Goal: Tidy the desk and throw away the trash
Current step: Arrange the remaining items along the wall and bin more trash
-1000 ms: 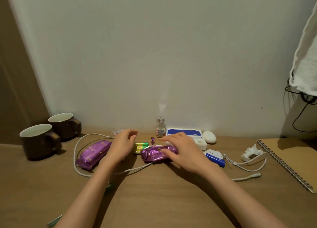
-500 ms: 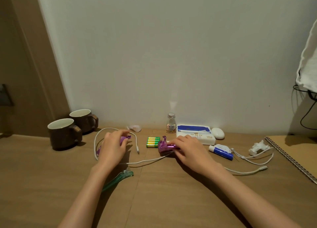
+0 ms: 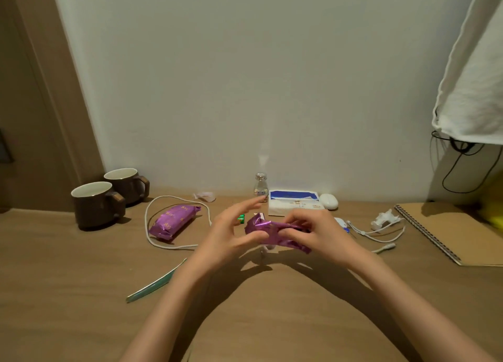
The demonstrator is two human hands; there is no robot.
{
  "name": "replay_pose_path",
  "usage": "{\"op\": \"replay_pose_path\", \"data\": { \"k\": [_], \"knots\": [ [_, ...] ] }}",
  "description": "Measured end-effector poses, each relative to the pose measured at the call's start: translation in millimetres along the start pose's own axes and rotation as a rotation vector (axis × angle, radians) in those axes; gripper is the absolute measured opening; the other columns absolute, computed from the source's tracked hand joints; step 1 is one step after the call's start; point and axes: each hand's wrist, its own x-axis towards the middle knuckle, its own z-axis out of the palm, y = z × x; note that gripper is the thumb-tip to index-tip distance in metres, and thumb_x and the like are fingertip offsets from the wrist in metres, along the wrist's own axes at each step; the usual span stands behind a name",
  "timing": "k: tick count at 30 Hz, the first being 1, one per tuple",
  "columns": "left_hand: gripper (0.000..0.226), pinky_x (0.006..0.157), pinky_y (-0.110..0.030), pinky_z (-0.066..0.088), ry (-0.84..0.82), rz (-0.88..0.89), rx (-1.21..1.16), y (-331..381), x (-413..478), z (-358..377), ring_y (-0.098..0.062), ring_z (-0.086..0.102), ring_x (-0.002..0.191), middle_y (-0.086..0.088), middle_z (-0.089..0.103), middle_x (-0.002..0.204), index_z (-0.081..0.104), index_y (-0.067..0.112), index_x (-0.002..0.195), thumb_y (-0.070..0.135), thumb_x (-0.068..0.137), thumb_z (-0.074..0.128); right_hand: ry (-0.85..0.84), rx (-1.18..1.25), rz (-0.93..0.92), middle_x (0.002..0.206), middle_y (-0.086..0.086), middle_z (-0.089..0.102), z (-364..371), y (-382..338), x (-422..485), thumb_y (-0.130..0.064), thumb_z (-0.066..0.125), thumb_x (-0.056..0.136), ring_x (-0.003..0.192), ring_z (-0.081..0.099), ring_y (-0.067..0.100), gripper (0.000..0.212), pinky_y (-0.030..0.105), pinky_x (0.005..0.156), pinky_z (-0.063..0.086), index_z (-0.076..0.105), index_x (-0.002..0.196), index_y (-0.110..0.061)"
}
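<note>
A crumpled purple foil wrapper [image 3: 268, 231] is held above the wooden desk [image 3: 81, 280] between both hands. My right hand [image 3: 318, 234] pinches its right end. My left hand [image 3: 231, 231] touches its left end with the thumb, the fingers spread apart. A second, full purple foil packet [image 3: 174, 220] lies flat on the desk to the left, inside a loop of white cable [image 3: 148, 225]. A crumpled white tissue [image 3: 383, 218] lies at the right, and a small scrap of paper [image 3: 205, 196] sits by the wall.
Two brown mugs [image 3: 98, 202] stand at back left. A small glass bottle [image 3: 260, 183], a tissue box [image 3: 294, 205] and a white oval case [image 3: 328, 200] line the wall. Green batteries [image 3: 241, 218], a teal file [image 3: 155, 281], a second white cable [image 3: 381, 235] and a spiral notebook [image 3: 449, 231] lie around.
My right hand has lifted the crumpled wrapper off the desk. My left hand left the full packet and came over to the wrapper's left end.
</note>
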Motion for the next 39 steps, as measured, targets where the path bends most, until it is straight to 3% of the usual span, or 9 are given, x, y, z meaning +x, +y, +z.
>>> {"op": "replay_pose_path", "data": {
  "k": [3,7,11,15,17,22,28,31,39],
  "knots": [
    [0.046,0.095,-0.035,0.050,-0.019,-0.031,0.005,-1.5,-2.8,7.7,0.000,0.057,0.110,0.019,0.063,0.116,0.057,0.043,0.121,0.034,0.079,0.072,0.005,0.022,0.015,0.084,-0.016,0.068,-0.3,0.0,-10.6,-0.026,0.070,0.085,0.082,0.064,0.003,0.018,0.017,0.067,0.051,0.064,0.087,-0.043],
    [0.036,0.086,-0.029,0.055,0.029,-0.092,-0.060,-2.5,-9.4,6.0,-0.008,0.062,0.101,0.011,0.066,0.106,0.061,0.043,0.110,0.025,0.081,0.071,-0.013,0.091,0.062,0.090,-0.015,0.069,0.8,-4.6,-10.5,-0.040,0.063,0.087,0.087,0.064,0.003,0.012,0.023,0.072,0.055,0.070,0.096,-0.036],
    [0.035,0.074,-0.013,0.053,0.271,-0.196,-0.135,-11.1,-15.7,-14.8,-0.006,0.062,0.096,0.008,0.066,0.102,0.063,0.027,0.115,0.016,0.083,0.068,0.054,0.204,0.198,0.103,-0.013,0.068,4.8,2.3,11.2,-0.052,0.047,0.092,0.099,0.062,0.006,0.031,0.029,0.082,0.052,0.068,0.105,-0.033],
    [0.033,0.075,-0.028,0.057,0.581,-0.335,-0.285,-30.8,-20.9,-38.5,-0.011,0.063,0.097,0.000,0.063,0.108,0.059,0.023,0.118,0.021,0.086,0.065,0.080,0.057,0.313,0.115,-0.011,0.060,18.9,17.5,35.8,-0.031,0.052,0.096,0.102,0.056,0.008,0.025,0.018,0.072,0.048,0.063,0.118,-0.026],
    [0.035,0.072,-0.030,0.058,0.646,-0.388,-0.308,-38.7,-22.5,-42.9,-0.013,0.064,0.095,-0.001,0.061,0.111,0.057,0.021,0.121,0.024,0.087,0.064,0.061,0.007,0.345,0.116,-0.010,0.061,30.8,21.9,47.3,-0.029,0.054,0.095,0.102,0.055,0.007,0.026,0.021,0.074,0.052,0.063,0.119,-0.023],
    [0.034,0.066,-0.027,0.057,0.678,-0.462,-0.332,-47.4,-22.4,-44.0,-0.007,0.062,0.089,-0.002,0.059,0.109,0.056,0.020,0.120,0.024,0.087,0.064,0.058,-0.228,0.406,0.114,-0.004,0.067,60.1,34.1,73.4,-0.045,0.063,0.086,0.101,0.059,0.011,0.037,0.028,0.080,0.052,0.064,0.116,-0.022],
    [0.033,0.061,-0.020,0.056,0.691,-0.490,-0.291,-52.4,-22.2,-41.6,-0.005,0.061,0.092,0.002,0.061,0.105,0.058,0.020,0.118,0.026,0.087,0.065,0.105,-0.451,0.484,0.085,-0.003,0.066,84.3,32.5,86.5,-0.060,0.064,0.075,0.079,0.059,0.014,0.042,0.025,0.055,0.045,0.068,0.088,-0.021],
    [0.034,0.060,-0.017,0.056,0.703,-0.508,-0.299,-55.5,-21.6,-41.7,-0.005,0.061,0.093,0.001,0.062,0.107,0.059,0.018,0.119,0.025,0.086,0.065,0.122,-0.410,0.536,0.078,-0.003,0.065,90.1,36.1,91.4,-0.058,0.066,0.074,0.075,0.059,0.015,0.042,0.027,0.057,0.046,0.071,0.085,-0.018],
    [0.035,0.079,-0.034,0.058,0.732,-0.549,-0.332,-56.3,-20.7,-42.1,-0.012,0.061,0.099,-0.001,0.062,0.110,0.060,0.018,0.118,0.027,0.085,0.067,0.081,-0.277,0.655,0.088,-0.001,0.072,92.0,44.0,99.9,-0.040,0.066,0.080,0.081,0.062,0.017,0.025,0.030,0.064,0.050,0.076,0.095,-0.021]
  ]
}}
